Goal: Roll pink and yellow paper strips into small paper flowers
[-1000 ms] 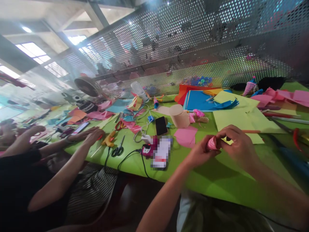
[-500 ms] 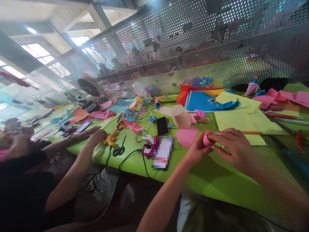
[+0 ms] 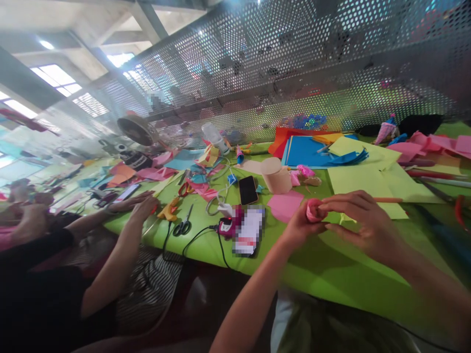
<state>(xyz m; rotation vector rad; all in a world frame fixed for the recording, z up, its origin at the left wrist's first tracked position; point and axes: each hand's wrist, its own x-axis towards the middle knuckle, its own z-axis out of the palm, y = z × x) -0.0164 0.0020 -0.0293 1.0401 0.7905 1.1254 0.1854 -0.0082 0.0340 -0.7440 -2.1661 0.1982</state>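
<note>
My left hand pinches a small rolled piece of pink paper above the green table. My right hand meets it from the right, with thumb and fingertips closed on the same pink roll. A pink paper sheet lies flat just behind my left hand. A beige paper cylinder stands beyond it, next to a black phone.
Stacks of blue, yellow and orange paper lie at the back right. Scissors, a yellow glue gun and cables sit left of centre. Another person's arms rest on the table's left edge. A perforated metal screen closes the far side.
My hands turned the pink roll slightly and stayed together over the table. The person at left drew a raised arm down and back.
</note>
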